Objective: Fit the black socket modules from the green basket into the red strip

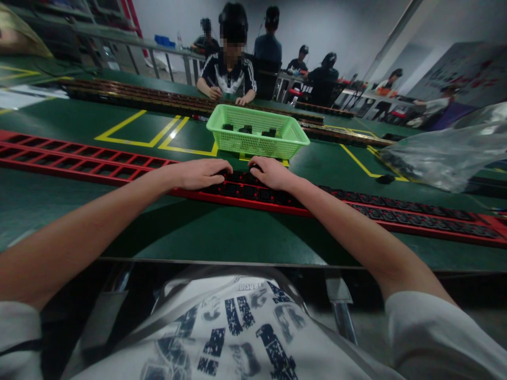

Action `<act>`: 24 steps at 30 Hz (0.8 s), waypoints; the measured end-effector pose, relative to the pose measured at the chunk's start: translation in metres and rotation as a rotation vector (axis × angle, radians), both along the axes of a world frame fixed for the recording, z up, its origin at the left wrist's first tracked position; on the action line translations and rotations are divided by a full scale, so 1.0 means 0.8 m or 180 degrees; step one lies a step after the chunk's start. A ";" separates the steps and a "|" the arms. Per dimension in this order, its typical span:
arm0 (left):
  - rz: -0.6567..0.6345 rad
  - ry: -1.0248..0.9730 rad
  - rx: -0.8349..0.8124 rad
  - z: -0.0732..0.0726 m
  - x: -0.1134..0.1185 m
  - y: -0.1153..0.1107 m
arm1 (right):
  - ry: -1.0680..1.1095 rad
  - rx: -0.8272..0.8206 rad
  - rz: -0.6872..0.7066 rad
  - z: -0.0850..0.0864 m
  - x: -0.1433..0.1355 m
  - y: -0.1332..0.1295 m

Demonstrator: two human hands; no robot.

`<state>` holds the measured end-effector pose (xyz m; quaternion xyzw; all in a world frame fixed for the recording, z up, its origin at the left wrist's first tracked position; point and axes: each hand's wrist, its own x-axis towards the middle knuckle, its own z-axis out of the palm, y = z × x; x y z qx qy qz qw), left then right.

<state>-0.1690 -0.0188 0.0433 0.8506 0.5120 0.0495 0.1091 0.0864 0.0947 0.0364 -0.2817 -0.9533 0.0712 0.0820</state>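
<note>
A long red rack [71, 164] with two rows of square slots lies across the green table. Its left stretch shows bare slots; from the middle rightward, black square parts [380, 214] fill them. My left hand [202, 173] rests over the middle of the rack, fingers bent and thumb close to the fingertips, round a black part that is mostly hidden. Just to its right, my right hand [271, 173] has its fingers curled on a small black part [256, 168] at the far row. Behind both hands stands a light green basket [257, 143] with several black parts in it.
Longer dark racks [138, 95] lie farther back on the table, which has yellow tape markings [127, 141]. A clear plastic bag [447, 153] sits at the right, a loose black piece [385, 179] beside it. Across the table a person [227, 74] works; others sit behind.
</note>
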 end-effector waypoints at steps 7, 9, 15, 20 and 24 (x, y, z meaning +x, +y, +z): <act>-0.0009 -0.0083 -0.0034 0.000 -0.003 0.000 | 0.0021 0.0007 -0.0001 -0.002 0.000 0.001; -0.0006 -0.0130 -0.0045 0.000 -0.003 0.000 | 0.0006 0.0001 -0.0012 0.000 0.000 0.000; -0.0016 -0.0224 0.0445 0.000 -0.004 0.002 | -0.0039 -0.0001 -0.0047 0.004 0.000 -0.006; 0.0318 -0.0070 0.0525 0.008 -0.003 0.000 | 0.0008 -0.0017 -0.0015 0.001 0.000 -0.002; 0.0800 0.0138 0.0660 0.010 -0.003 -0.003 | -0.0006 0.0008 -0.0028 0.001 0.000 0.000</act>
